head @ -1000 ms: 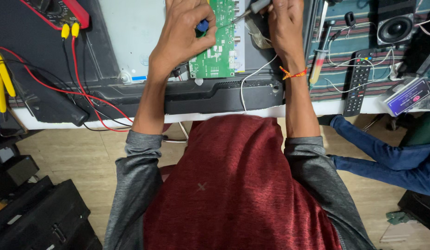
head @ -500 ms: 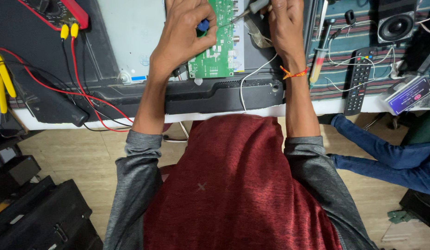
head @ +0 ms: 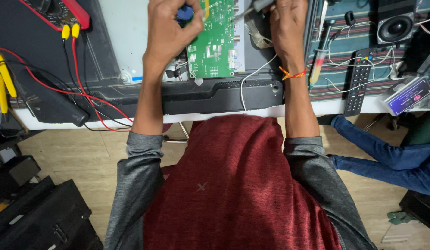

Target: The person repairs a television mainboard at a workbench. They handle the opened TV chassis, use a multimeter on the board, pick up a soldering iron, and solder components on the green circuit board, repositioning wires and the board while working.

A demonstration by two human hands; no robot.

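1. Here, your left hand [head: 171,30] sits at about 11 o'clock in the view, its grip curled tight round a blue-handled tool [head: 184,12] whose tip points toward the green circuit board [head: 211,44].
2. Your right hand [head: 289,28] is at 1 o'clock, its grip closed on a slim grey tool [head: 259,5] at the top edge; which tool it is, the frame cuts off.
3. The green circuit board lies between your hands at 12 o'clock, mounted on the opened back of a flat panel [head: 108,41] that rests on the bench [head: 317,109].
4. The step in hand looks like close work on the upper part of the board, both tools meeting near its top left corner.
5. The next move, as I judge it, calls for steady wrists and a light touch at that spot, so neither tip slips across the neighbouring parts.
6. Mind the white wire [head: 252,76] running down at 12 o'clock, and the red lead [head: 81,78] trailing at 9 o'clock.
7. A remote control [head: 357,83] lies at 2 o'clock, well apart.
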